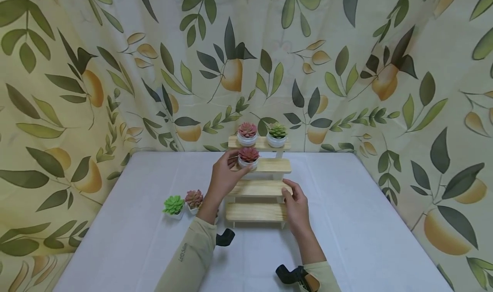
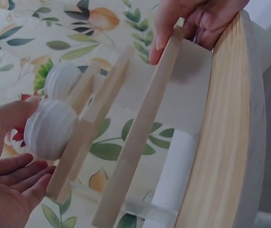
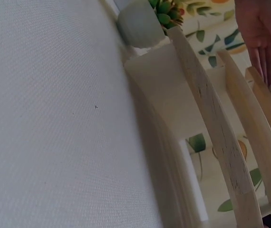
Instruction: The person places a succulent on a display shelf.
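My left hand (image 1: pixel 225 175) pinches a small white pot with a red artificial succulent (image 1: pixel 248 154) between thumb and fingers, at the left part of the second tier from the top. In the left wrist view its ribbed white pot (image 2: pixel 51 129) sits against the tier's edge. My right hand (image 1: pixel 297 206) grips the right end of a lower tier of the wooden step stand (image 1: pixel 257 213). On the top tier stand a pink-red succulent (image 1: pixel 247 134) and a green succulent (image 1: pixel 277 134), both in white pots. The two lower tiers hold no pots.
Left of the stand, a bright green succulent (image 1: pixel 173 205) and a brownish-red succulent (image 1: pixel 194 199) stand in white pots on the white tablecloth (image 1: pixel 127 240); my left forearm partly covers another pot. A leaf-and-fruit patterned curtain (image 1: pixel 154 69) hangs behind the table.
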Demonstrator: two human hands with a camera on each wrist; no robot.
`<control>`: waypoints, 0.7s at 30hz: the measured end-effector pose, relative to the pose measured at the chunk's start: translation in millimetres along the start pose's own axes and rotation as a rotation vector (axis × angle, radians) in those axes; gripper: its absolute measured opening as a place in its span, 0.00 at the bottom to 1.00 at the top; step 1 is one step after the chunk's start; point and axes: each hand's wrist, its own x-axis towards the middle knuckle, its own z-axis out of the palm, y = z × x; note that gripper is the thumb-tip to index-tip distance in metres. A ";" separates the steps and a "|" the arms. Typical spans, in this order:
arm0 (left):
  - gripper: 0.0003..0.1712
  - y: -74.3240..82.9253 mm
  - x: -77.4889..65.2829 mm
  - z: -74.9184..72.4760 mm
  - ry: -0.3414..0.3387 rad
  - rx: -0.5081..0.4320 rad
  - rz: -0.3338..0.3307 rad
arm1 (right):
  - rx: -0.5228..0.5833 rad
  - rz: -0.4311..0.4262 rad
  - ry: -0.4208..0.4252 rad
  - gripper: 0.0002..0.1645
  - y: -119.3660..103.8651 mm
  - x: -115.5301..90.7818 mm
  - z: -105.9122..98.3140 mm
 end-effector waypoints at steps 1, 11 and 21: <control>0.36 -0.3 -1.0 -2.2 -0.003 -0.006 -0.001 | -0.004 -0.001 0.001 0.20 -0.2 0.2 -0.2; 0.35 -8.4 -15.2 -23.5 0.034 -0.027 0.006 | -0.006 0.002 -0.016 0.21 -0.4 -0.8 1.6; 0.32 -25.7 -26.3 -46.8 0.059 0.006 -0.019 | -0.017 0.014 -0.005 0.23 -0.7 0.7 3.3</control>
